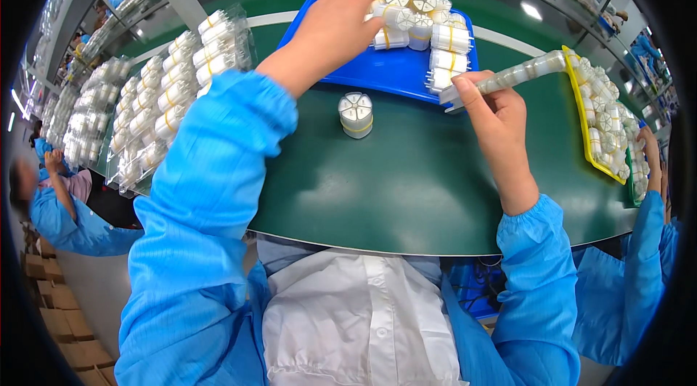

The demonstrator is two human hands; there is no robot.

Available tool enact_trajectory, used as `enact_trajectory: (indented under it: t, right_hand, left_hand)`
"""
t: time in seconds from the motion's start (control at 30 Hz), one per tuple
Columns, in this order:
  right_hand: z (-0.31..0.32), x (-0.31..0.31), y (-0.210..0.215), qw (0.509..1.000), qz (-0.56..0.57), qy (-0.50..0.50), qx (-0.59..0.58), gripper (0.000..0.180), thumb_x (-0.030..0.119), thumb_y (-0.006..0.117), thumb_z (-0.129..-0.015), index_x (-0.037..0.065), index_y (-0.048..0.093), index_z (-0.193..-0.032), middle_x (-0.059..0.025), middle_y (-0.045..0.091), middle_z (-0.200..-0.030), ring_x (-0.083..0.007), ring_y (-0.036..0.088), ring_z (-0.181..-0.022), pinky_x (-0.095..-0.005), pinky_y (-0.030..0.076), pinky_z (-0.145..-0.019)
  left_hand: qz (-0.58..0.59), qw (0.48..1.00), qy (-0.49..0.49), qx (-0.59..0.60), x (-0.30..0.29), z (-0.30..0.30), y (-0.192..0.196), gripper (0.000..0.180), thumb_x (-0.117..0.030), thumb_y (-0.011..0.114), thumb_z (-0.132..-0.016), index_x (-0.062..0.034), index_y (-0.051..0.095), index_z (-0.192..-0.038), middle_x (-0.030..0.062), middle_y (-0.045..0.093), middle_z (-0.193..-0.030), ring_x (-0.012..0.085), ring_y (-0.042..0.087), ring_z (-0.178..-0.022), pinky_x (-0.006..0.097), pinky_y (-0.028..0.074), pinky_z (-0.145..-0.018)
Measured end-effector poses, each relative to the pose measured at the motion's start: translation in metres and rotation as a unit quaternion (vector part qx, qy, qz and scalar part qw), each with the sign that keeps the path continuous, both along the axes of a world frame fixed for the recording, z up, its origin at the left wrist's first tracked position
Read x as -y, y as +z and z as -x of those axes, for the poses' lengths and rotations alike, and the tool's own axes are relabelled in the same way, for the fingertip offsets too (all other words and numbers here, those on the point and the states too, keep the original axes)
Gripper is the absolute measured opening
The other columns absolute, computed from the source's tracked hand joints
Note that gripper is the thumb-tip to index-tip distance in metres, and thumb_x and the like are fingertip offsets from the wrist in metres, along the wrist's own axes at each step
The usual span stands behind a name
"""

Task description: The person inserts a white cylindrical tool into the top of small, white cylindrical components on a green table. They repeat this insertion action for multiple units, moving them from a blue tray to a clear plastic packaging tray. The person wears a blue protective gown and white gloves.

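My left hand (334, 30), upper centre, nearest the banded cylinders (398, 18) in the blue tray (377, 74), fingers parted, grip unclear; right hand (501, 114) pinches a clear tube (534, 68) slanting upper right.

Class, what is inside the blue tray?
White bundles, several yellow-banded, are inside the blue tray, mostly toward its right. Whatever the left hand covers, and the tray's floor beneath the bundles, cannot be seen.

Hands (335, 29) (502, 111): two. Blue tray (356, 70): one. Yellow tray (573, 88): one. Green tray (637, 199): one. Loose bundle (356, 117) on desk (406, 190): one. Bundles (449, 39) in blue tray: at least eight, overlapping. Stick (537, 68): one. Bagged bundles (173, 97): many, too crowded to count.
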State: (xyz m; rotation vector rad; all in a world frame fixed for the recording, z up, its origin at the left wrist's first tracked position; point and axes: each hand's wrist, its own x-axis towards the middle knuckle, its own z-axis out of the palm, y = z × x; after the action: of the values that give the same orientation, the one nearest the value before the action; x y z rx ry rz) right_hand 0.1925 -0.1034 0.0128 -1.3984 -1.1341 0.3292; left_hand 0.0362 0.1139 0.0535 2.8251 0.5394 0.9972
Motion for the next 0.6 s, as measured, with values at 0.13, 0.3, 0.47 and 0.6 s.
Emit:
enact_trajectory:
  t: [0.13,0.3,0.47,0.6]
  right_hand:
    - [0.001,0.0,-0.001,1.0,0.004,-0.004,0.005,0.023,0.021,0.072,-0.094,-0.002,0.071,-0.099,-0.0035,0.067,-0.085,-0.009,0.06,-0.076,-0.0254,0.049,-0.069]
    - [0.005,0.002,0.009,1.0,-0.004,0.003,0.018,0.023,0.019,0.072,-0.094,-0.003,0.071,-0.097,-0.0053,0.068,-0.086,-0.0104,0.062,-0.077,-0.0268,0.05,-0.07]
    - [0.004,0.012,0.012,0.999,-0.027,0.02,-0.021,0.021,0.018,0.072,-0.094,-0.003,0.071,-0.097,-0.0064,0.07,-0.087,-0.0106,0.063,-0.076,-0.0266,0.051,-0.069]
    - [0.017,0.021,0.008,0.995,-0.035,0.082,-0.038,0.019,0.017,0.071,-0.094,-0.002,0.071,-0.096,-0.0066,0.07,-0.086,-0.0111,0.063,-0.074,-0.0265,0.051,-0.067]
  left_hand:
    - [-0.102,0.992,-0.032,-0.073,-0.012,-0.033,-0.012,0.046,-0.016,0.076,-0.079,-0.0092,0.065,-0.124,0.0131,0.069,-0.115,0.0352,0.062,-0.112,0.045,0.05,-0.097]
    - [-0.059,0.998,-0.019,0.024,0.0,-0.009,0.007,0.045,-0.016,0.078,-0.08,-0.0065,0.063,-0.121,0.0116,0.066,-0.109,0.0305,0.064,-0.104,0.04,0.052,-0.092]
    - [0.266,0.943,-0.154,0.131,0.1,0.038,0.017,0.044,-0.009,0.081,-0.077,-0.0031,0.061,-0.116,0.009,0.063,-0.108,0.0226,0.064,-0.095,0.032,0.053,-0.083]
    - [0.18,0.973,-0.144,-0.005,0.139,0.056,-0.031,0.047,-0.009,0.085,-0.074,-0.0035,0.062,-0.115,0.0106,0.062,-0.106,0.0247,0.062,-0.087,0.033,0.053,-0.073]
